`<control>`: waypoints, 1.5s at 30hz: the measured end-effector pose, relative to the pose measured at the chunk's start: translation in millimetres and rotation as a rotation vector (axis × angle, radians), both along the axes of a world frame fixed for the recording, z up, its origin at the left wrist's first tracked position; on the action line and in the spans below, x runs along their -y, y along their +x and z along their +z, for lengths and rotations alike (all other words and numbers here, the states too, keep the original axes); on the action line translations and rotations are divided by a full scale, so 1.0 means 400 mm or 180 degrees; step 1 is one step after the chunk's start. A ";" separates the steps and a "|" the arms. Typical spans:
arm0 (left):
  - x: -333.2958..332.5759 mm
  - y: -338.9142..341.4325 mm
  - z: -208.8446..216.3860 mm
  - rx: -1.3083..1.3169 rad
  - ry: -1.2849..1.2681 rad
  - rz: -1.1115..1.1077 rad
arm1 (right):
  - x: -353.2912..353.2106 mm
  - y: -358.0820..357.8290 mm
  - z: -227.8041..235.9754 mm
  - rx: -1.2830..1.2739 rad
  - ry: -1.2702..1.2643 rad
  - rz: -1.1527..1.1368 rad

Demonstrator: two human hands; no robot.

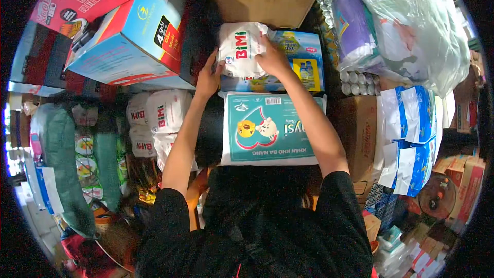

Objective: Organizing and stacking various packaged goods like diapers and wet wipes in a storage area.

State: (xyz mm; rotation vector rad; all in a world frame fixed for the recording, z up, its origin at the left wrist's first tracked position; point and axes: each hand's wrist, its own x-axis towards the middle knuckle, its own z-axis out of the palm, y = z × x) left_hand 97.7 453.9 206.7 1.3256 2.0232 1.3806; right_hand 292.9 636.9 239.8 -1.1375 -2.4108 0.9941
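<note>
The left hand (209,76) and right hand (274,58), half-curled, hold 2 sides of a white rounded plastic pack (237,66); even, gentle pressure seems best.

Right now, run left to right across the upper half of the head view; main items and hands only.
Blue-and-red carton → left hand → white package → right hand → purple bundle in clear plastic.
</note>
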 end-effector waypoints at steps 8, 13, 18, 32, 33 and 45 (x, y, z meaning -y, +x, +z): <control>0.178 0.024 0.074 0.0817 0.0334 0.0139 | 0.067 0.001 0.123 0.0067 0.0728 -0.0307; 0.457 -0.058 0.040 0.0305 0.0037 0.0782 | 0.310 -0.075 0.272 -0.1427 0.0184 0.0390; 0.755 -0.185 -0.105 0.0074 -0.0036 0.1979 | 0.772 -0.154 0.230 -0.2629 -0.2677 0.0852; 1.022 -0.132 -0.226 0.0069 -0.2106 0.1620 | 1.179 -0.313 -0.403 -0.0875 -0.3088 -0.1333; 1.017 -0.126 -0.218 0.0000 -0.2088 0.1640 | 1.181 -0.310 -0.407 -0.0867 -0.2937 -0.1360; 1.020 -0.033 -0.089 -0.0813 -0.1214 0.1852 | 1.146 -0.279 -0.337 -0.1070 -0.3760 -0.1595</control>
